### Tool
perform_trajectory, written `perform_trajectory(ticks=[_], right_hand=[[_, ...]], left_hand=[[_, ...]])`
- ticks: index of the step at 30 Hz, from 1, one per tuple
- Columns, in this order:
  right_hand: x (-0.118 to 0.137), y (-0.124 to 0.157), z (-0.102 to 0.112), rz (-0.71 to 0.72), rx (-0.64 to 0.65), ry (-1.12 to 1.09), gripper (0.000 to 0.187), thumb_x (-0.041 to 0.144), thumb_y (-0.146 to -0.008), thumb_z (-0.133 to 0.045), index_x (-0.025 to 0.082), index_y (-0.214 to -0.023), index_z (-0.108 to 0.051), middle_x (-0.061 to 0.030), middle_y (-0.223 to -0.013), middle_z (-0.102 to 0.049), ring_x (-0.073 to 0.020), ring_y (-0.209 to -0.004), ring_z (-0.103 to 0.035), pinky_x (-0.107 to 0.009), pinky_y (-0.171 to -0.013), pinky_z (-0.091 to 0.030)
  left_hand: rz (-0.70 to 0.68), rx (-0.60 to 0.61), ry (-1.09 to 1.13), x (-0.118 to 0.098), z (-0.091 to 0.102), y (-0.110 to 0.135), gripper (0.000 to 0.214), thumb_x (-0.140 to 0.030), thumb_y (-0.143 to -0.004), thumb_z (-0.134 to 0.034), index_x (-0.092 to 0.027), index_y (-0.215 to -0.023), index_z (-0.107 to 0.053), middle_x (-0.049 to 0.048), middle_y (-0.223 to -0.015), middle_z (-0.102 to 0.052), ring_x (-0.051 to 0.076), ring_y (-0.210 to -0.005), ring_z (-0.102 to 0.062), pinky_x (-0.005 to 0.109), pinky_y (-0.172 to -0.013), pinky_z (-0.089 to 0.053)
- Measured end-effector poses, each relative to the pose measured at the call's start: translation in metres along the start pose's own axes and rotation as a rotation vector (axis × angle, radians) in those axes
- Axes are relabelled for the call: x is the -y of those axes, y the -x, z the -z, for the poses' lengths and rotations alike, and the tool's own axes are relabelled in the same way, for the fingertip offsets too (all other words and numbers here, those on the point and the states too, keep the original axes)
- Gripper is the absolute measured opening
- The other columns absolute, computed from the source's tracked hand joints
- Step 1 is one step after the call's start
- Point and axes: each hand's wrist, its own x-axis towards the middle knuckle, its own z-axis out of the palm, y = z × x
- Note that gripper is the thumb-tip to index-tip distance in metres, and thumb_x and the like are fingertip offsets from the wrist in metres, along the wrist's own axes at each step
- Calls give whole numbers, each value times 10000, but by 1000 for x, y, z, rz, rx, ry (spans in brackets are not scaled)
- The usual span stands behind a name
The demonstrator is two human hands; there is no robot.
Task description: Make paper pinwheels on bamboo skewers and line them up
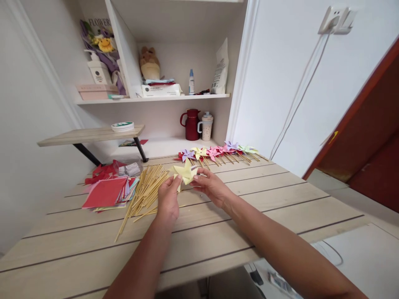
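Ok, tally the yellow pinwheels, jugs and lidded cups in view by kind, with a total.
Yellow pinwheels: 2 (one held, one lying farther back)
Red jug: 1
Lidded cup: 1
Total: 4

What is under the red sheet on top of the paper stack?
Edges of other coloured sheets, some purple, stick out beneath the red sheet; the rest of those sheets is covered.

- Free: right side of table, between pinwheel row along far edge and right forearm.
- Also free: near edge between forearms, plus left of left forearm.
- Blocked: loose sticks just left of left hand, paper stack beyond.
- Riser leg stands behind sticks.
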Motion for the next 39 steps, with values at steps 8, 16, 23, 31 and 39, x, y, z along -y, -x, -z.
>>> perform_trajectory(ticks=[8,16,23,31,39], right_hand=[[3,1,-3,177,-14,210,384,334,-553,-890,195,-821,-653,59,-611,-568,-122,-604,-514,-283,-644,-413],[-3,3,-3,504,-69,577,225,297,-703,-763,213,-775,-567,29,-719,-589,-143,-662,-531,-284,-638,-437],[-7,7,-4,675,26,758,93,203,-777,-706,214,-805,-618,-6,-770,-668,-168,-715,-618,-302,-700,-509],[-9,5,-3,707,66,802,99,261,-879,-631,223,-867,-722,-51,-864,-734,-206,-796,-665,-340,-755,-520],[-3,8,-3,348,33,389,465,594,-900,-604,227,-1185,-571,7,-779,-659,-207,-762,-710,-386,-816,-550]], left_hand=[[-2,-6,8,3,1,-1,297,-391,-638,-847,-166,-805,-748,36,-801,-740,173,-781,-662,283,-748,-466],[6,-49,37,4,1,-3,320,-379,-612,-855,-151,-805,-740,36,-813,-726,146,-741,-625,267,-732,-458],[-5,-126,36,8,4,-6,331,-402,-619,-842,-150,-768,-688,-3,-701,-649,123,-638,-568,255,-644,-428],[-53,-148,-25,3,-2,-2,274,-367,-633,-807,-138,-749,-711,25,-746,-684,120,-662,-571,252,-661,-443],[-123,-206,-109,-1,-3,1,184,-321,-680,-746,-160,-674,-659,-32,-600,-564,109,-592,-482,239,-596,-374]])
